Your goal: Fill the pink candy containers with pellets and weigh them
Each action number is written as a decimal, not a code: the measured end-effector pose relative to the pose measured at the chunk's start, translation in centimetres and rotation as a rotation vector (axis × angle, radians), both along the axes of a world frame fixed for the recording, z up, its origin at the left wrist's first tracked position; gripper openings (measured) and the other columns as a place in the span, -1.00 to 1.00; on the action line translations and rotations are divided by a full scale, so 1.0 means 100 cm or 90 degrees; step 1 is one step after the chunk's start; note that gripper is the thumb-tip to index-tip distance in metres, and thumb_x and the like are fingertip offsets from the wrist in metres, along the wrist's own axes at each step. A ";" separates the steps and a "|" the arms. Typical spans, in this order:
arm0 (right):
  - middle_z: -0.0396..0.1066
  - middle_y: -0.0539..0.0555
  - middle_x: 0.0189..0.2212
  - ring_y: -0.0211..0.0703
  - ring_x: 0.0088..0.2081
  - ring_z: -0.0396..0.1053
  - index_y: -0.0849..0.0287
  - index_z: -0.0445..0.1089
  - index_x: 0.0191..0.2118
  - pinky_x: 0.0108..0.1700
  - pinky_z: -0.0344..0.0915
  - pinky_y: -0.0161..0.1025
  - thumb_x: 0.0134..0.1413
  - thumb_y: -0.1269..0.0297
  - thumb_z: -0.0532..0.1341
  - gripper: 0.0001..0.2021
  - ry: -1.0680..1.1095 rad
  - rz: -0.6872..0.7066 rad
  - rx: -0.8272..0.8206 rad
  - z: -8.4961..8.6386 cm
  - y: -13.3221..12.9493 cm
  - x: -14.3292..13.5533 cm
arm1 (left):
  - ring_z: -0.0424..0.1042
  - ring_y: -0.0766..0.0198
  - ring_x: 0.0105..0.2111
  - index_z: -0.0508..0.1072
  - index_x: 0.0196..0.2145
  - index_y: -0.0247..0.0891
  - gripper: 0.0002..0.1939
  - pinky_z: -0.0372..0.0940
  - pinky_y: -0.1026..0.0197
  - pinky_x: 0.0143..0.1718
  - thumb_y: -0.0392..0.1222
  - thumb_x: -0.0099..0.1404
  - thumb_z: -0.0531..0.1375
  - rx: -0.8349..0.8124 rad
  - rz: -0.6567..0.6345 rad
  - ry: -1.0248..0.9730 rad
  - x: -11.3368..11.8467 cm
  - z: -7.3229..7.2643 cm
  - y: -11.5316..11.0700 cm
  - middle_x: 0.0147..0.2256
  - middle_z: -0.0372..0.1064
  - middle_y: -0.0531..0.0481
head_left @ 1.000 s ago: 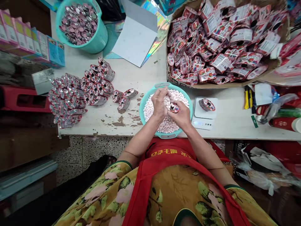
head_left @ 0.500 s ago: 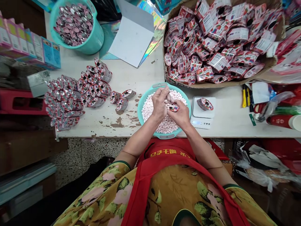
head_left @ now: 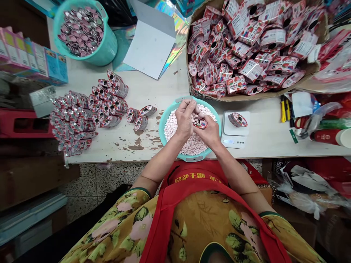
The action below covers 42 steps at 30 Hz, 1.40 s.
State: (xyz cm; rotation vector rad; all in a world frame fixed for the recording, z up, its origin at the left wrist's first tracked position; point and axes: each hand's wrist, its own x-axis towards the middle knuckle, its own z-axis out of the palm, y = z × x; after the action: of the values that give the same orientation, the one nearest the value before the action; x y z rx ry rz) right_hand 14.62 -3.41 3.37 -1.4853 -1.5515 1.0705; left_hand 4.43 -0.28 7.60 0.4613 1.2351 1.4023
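The right hand (head_left: 211,130) grips a strawberry-printed tin (head_left: 201,124); the left hand (head_left: 185,118), fingers curled, meets it above a teal basin (head_left: 162,136) of pale candies (head_left: 193,145). Beyond them, on the scuffed white counter (head_left: 148,148), a carton (head_left: 236,98) holds jumbled tins (head_left: 253,69).

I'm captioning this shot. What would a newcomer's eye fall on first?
Probably the brown cardboard box heaped with red strawberry-printed containers, at the far side of the white table, right of centre. Next, the round turquoise basin of pale pink pellets near the front edge, beneath the bare left hand and right hand. Then the turquoise bucket of pink-and-silver discs, far left.
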 end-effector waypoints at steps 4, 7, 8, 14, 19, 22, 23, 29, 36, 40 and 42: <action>0.53 0.04 -0.22 -0.03 -0.18 0.47 0.11 0.47 -0.18 -0.07 0.37 -0.13 -0.09 0.20 0.36 -0.71 0.015 0.000 0.013 0.000 0.000 -0.001 | 0.36 0.45 -0.56 0.35 -0.34 -0.22 -0.69 0.19 0.38 -0.57 0.06 0.35 0.27 0.010 -0.027 -0.012 -0.002 0.001 0.000 -0.54 0.26 0.15; 0.52 0.04 -0.23 -0.04 -0.19 0.46 0.12 0.46 -0.17 -0.08 0.36 -0.15 -0.09 0.18 0.36 -0.70 0.031 0.004 0.012 -0.001 0.000 -0.002 | 0.36 0.45 -0.56 0.36 -0.33 -0.22 -0.69 0.19 0.38 -0.57 0.07 0.37 0.26 0.003 -0.032 -0.009 -0.001 0.004 -0.002 -0.57 0.23 0.15; 0.52 0.04 -0.23 -0.05 -0.19 0.46 0.12 0.46 -0.17 -0.09 0.36 -0.15 -0.09 0.18 0.36 -0.69 0.034 0.003 0.012 -0.002 0.000 -0.002 | 0.36 0.44 -0.57 0.36 -0.32 -0.22 -0.70 0.20 0.38 -0.56 0.07 0.37 0.25 0.002 -0.032 -0.007 -0.001 0.005 -0.003 -0.58 0.21 0.16; 0.53 0.06 -0.18 -0.06 -0.14 0.47 0.11 0.47 -0.12 -0.01 0.37 -0.14 -0.06 0.21 0.34 -0.68 0.051 0.014 0.023 0.000 -0.001 -0.001 | 0.25 0.44 -0.65 0.38 -0.33 -0.20 -0.69 0.16 0.35 -0.59 0.09 0.40 0.21 0.002 -0.023 -0.001 -0.003 0.006 -0.003 -0.65 0.11 0.18; 0.54 0.06 -0.14 -0.05 -0.11 0.48 0.09 0.48 -0.08 0.03 0.38 -0.11 -0.06 0.21 0.35 -0.65 0.064 0.008 0.019 -0.001 -0.002 -0.001 | 0.09 0.48 -0.70 0.37 -0.37 -0.21 -0.71 0.05 0.36 -0.65 0.04 0.39 0.24 0.002 -0.004 -0.009 0.000 0.005 -0.003 -0.65 0.07 0.19; 0.54 0.06 -0.14 -0.06 -0.11 0.48 0.10 0.48 -0.09 0.04 0.39 -0.11 -0.07 0.21 0.36 -0.65 0.071 0.004 0.002 -0.004 -0.003 -0.003 | 0.08 0.48 -0.69 0.38 -0.39 -0.21 -0.72 0.05 0.36 -0.65 -0.01 0.39 0.26 -0.009 -0.027 -0.024 -0.005 0.010 -0.003 -0.66 0.03 0.19; 0.54 0.05 -0.14 -0.06 -0.10 0.48 0.09 0.48 -0.09 0.04 0.39 -0.11 -0.07 0.20 0.36 -0.65 0.079 0.005 -0.008 -0.005 -0.004 -0.003 | 0.09 0.48 -0.69 0.39 -0.39 -0.20 -0.74 0.05 0.36 -0.65 -0.02 0.39 0.25 -0.016 -0.030 -0.031 -0.010 0.012 -0.002 -0.66 0.02 0.19; 0.52 0.06 -0.11 -0.10 -0.06 0.48 0.10 0.48 -0.07 0.08 0.39 -0.13 -0.07 0.10 0.41 -0.59 0.172 0.010 -0.028 -0.009 -0.020 0.018 | 0.32 0.47 -0.57 0.34 -0.44 -0.22 -0.73 0.29 0.40 -0.48 -0.19 0.46 0.11 -0.129 0.082 -0.157 -0.054 -0.008 0.016 -0.58 0.24 0.11; 0.53 0.07 -0.13 -0.09 -0.11 0.50 0.11 0.48 -0.08 0.02 0.43 -0.13 -0.11 0.05 0.45 -0.54 0.172 -0.070 -0.076 -0.003 -0.059 0.071 | 0.34 0.50 -0.53 0.40 -0.35 -0.30 -0.91 0.24 0.47 -0.51 -0.43 0.28 0.20 -0.292 -0.059 -0.115 -0.050 -0.058 -0.005 -0.50 0.37 0.06; 0.57 0.08 -0.16 -0.09 -0.16 0.53 0.13 0.48 -0.08 -0.02 0.46 -0.12 -0.17 0.07 0.48 -0.51 0.191 -0.164 -0.119 -0.005 -0.081 0.104 | 0.30 0.44 -0.55 0.47 -0.36 -0.33 -0.91 0.17 0.38 -0.55 -0.34 0.13 0.29 -0.255 -0.270 0.038 -0.039 -0.063 -0.003 -0.47 0.41 0.00; 0.57 0.08 -0.17 -0.08 -0.16 0.53 0.12 0.49 -0.08 -0.02 0.47 -0.10 -0.19 0.07 0.49 -0.50 0.178 -0.228 -0.127 -0.009 -0.090 0.123 | 0.26 0.42 -0.55 0.49 -0.41 -0.32 -0.91 0.15 0.34 -0.52 -0.26 0.10 0.31 -0.179 -0.397 0.214 -0.035 -0.067 0.005 -0.48 0.39 0.02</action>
State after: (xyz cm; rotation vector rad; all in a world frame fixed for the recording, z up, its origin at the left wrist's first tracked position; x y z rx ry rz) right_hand 26.87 -12.38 2.45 -1.5920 -0.9652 1.1812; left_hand 0.98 0.27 0.93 0.8221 1.3725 0.6280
